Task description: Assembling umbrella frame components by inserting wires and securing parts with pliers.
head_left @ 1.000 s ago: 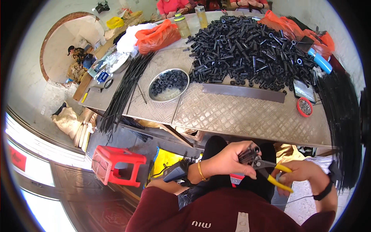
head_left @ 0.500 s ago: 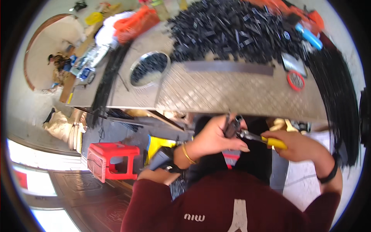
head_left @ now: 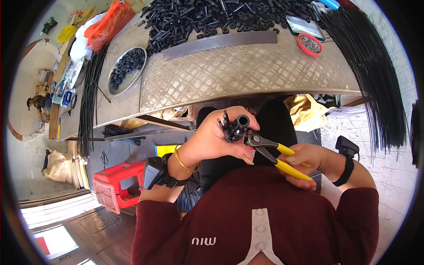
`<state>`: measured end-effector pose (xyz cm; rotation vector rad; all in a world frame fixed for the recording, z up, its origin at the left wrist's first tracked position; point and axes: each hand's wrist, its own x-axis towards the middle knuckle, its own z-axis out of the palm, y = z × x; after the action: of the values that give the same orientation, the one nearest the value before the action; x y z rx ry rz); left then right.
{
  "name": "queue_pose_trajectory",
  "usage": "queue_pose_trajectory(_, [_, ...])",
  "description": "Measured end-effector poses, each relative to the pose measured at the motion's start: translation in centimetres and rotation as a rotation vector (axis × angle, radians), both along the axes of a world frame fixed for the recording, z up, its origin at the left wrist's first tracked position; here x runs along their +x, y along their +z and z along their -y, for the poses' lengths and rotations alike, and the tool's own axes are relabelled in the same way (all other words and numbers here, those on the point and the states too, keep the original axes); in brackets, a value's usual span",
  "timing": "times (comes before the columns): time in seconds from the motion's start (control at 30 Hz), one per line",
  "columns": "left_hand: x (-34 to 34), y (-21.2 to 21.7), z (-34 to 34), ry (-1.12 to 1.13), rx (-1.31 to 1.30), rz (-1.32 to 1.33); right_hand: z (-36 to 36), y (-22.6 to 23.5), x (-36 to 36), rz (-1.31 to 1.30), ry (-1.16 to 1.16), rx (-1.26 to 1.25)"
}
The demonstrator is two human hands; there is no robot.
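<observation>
My left hand (head_left: pixel 211 140) is closed round a black plastic part (head_left: pixel 240 125), held above my lap at the near side of the table. A round hollow end of the part faces up, and several small black prongs stick out beside it. In my right hand (head_left: pixel 307 158) is a pair of pliers (head_left: pixel 292 171) with yellow handles, which stand somewhat apart. Their dark jaws meet the part's right side near my left fingertips. Whether the jaws grip anything there cannot be made out.
A patterned metal-topped table (head_left: pixel 212 66) bears a heap of black plastic parts (head_left: pixel 198 17), a flat dark strip (head_left: pixel 221 44), an oval tray of small black pieces (head_left: pixel 145 66) and a red dish of small metal bits (head_left: pixel 309 53). Long black rods (head_left: pixel 375 79) hang off the right; a red stool (head_left: pixel 106 181) stands left.
My head view has shifted, so the table sits higher and further left. The pliers' handles have spread apart, and the black part's hollow end has turned up into view.
</observation>
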<state>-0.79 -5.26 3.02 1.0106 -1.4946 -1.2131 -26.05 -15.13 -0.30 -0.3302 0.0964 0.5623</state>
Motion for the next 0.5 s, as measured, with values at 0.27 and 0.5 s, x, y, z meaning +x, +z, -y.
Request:
queue_pose_trajectory(0.27, [-0.6,0.2,0.0,-0.028,0.152,-0.065,2.2,2.5,0.0,-0.035,0.053,-0.455])
queue_pose_trajectory(0.5, [-0.6,0.7,0.4,-0.034,0.169,-0.021,3.2,5.0,0.6,-0.055,0.047,-0.577])
